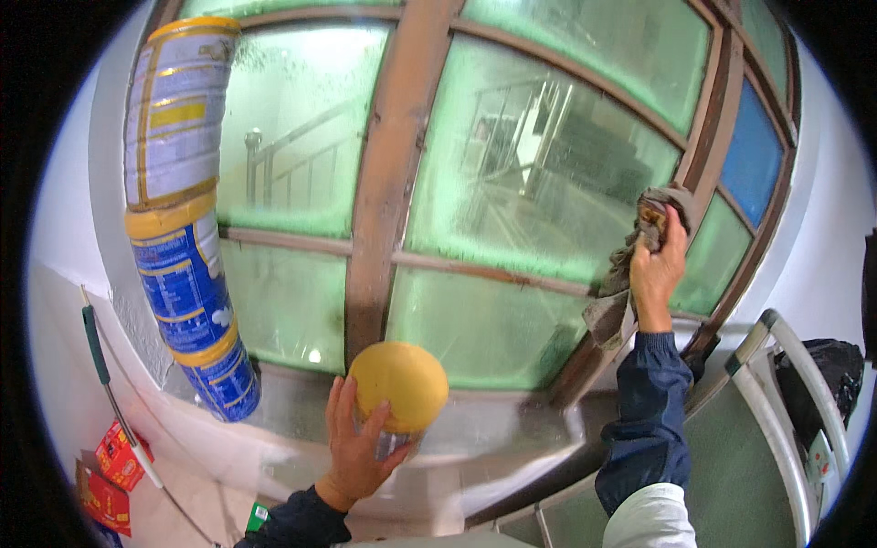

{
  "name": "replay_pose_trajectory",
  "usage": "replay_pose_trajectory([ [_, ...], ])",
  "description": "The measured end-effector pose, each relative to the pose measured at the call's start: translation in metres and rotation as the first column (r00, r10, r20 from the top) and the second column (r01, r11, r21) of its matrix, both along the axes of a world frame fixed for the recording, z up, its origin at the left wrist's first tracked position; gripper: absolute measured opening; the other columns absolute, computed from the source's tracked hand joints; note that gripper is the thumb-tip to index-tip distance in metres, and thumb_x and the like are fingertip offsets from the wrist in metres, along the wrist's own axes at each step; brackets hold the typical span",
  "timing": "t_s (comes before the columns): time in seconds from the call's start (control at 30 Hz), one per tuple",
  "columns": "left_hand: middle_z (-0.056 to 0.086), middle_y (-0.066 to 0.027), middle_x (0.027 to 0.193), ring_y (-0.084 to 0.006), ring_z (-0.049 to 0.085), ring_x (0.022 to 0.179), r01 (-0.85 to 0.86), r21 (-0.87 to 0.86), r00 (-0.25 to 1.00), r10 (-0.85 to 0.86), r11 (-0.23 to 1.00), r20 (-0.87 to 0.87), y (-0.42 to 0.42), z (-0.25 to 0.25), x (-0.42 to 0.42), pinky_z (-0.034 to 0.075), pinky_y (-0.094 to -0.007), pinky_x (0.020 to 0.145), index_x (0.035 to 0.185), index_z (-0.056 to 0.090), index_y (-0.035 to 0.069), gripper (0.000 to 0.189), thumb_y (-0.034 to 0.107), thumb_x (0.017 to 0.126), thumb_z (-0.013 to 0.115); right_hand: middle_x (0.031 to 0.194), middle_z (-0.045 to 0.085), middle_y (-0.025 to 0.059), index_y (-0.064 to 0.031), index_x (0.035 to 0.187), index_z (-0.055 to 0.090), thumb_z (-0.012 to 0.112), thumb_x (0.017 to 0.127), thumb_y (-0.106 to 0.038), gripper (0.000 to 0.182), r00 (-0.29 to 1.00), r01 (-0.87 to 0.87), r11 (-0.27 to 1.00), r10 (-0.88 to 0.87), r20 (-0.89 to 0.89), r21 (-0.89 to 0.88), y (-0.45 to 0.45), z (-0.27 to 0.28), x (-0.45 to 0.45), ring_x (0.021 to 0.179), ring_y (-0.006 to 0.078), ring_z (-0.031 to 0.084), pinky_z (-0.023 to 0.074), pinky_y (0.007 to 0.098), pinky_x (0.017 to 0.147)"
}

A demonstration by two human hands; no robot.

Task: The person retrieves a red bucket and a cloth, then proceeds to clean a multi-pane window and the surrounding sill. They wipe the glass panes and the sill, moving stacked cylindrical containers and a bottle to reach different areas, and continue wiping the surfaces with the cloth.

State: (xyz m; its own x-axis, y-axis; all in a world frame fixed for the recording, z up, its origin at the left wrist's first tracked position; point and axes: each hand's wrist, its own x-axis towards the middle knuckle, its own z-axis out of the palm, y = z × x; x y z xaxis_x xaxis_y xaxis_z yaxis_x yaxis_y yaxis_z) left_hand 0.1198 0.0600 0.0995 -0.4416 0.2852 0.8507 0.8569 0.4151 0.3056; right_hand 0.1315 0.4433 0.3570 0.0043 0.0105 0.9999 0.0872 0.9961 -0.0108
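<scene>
My left hand [356, 438] is wrapped around the near side of a can with a yellow lid [401, 387], at the foot of a wood-framed window. Whether the can rests on the sill or is lifted, I cannot tell. Up at the right, my right hand [656, 270] grips a bunched grey-brown cloth [611, 318]. The cloth touches or nearly touches the brown wooden frame [699, 154] beside a large green-tinted glass pane [527, 164]. Part of the cloth hangs below my fingers.
Stacked cans [179, 212] stand at the window's left side on the grey sill [291, 390]. A metal ladder-like frame [771, 404] and a black plastic bag [819, 383] are at the right. A thin rod with a green grip [96, 342] leans at the left near red packages [120, 455].
</scene>
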Motion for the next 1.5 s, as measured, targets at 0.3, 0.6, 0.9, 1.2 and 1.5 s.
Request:
replay_pose_trajectory([
  [0.3, 0.020, -0.0315, 0.145, -0.0540, 0.025, 0.131, -0.003, 0.001, 1.000, 0.003, 1.000, -0.005, -0.002, -0.004, -0.002, 0.026, -0.0619, 0.103, 0.124, 0.048, 0.010, 0.072, 0.022, 0.063, 0.083, 0.108, 0.056, 0.0150, -0.0183, 0.115, 0.061, 0.070, 0.060, 0.004, 0.059, 0.999, -0.034, 0.897, 0.031, 0.014, 0.442, -0.065, 0.063, -0.026, 0.105, 0.0376, 0.053, 0.0490, 0.0447, 0.083],
  [0.6, 0.024, -0.0325, 0.141, -0.0558, 0.029, 0.126, 0.012, -0.005, 1.000, -0.013, 1.000, -0.023, -0.006, -0.005, -0.006, 0.028, -0.0655, 0.100, 0.123, 0.049, 0.012, 0.069, 0.030, 0.066, 0.082, 0.109, 0.055, 0.0101, -0.0193, 0.120, 0.057, 0.062, 0.068, 0.003, 0.057, 0.995, 0.093, 0.865, -0.064, -0.075, 0.493, -0.099, 0.181, -0.066, 0.100, 0.0343, 0.051, 0.0453, 0.0415, 0.085],
  [0.9, 0.022, -0.0267, 0.149, -0.0489, 0.029, 0.132, 0.031, 0.090, 0.997, -0.024, 0.995, -0.079, 0.005, 0.000, -0.005, 0.030, -0.0571, 0.104, 0.137, 0.045, 0.013, 0.066, 0.040, 0.082, 0.070, 0.106, 0.057, 0.0115, -0.0183, 0.121, 0.057, 0.058, 0.071, 0.004, 0.055, 0.983, 0.177, 0.641, -0.082, -0.163, 0.747, -0.102, 0.311, -0.083, 0.100, 0.0345, 0.053, 0.0481, 0.0437, 0.082],
  [1.2, 0.026, -0.0292, 0.146, -0.0498, 0.030, 0.131, 0.038, 0.081, 0.993, -0.028, 0.996, -0.111, -0.003, -0.001, -0.008, 0.032, -0.0573, 0.103, 0.135, 0.048, 0.013, 0.062, 0.036, 0.082, 0.071, 0.117, 0.058, 0.0141, -0.0204, 0.131, 0.050, 0.060, 0.076, -0.002, 0.059, 0.917, 0.398, 0.884, -0.388, -0.091, 0.244, 0.000, 0.284, -0.046, 0.104, 0.0392, 0.058, 0.0482, 0.0474, 0.084],
  [1.5, 0.031, -0.0296, 0.139, -0.0546, 0.034, 0.124, 0.039, 0.029, 0.999, -0.038, 0.999, -0.015, -0.009, -0.015, -0.014, 0.030, -0.0638, 0.100, 0.124, 0.054, 0.018, 0.066, 0.042, 0.068, 0.080, 0.123, 0.053, 0.0114, -0.0230, 0.132, 0.048, 0.052, 0.080, 0.001, 0.058, 0.930, 0.357, 0.735, -0.340, -0.142, 0.576, -0.155, 0.332, -0.092, 0.106, 0.0351, 0.054, 0.0485, 0.0447, 0.088],
])
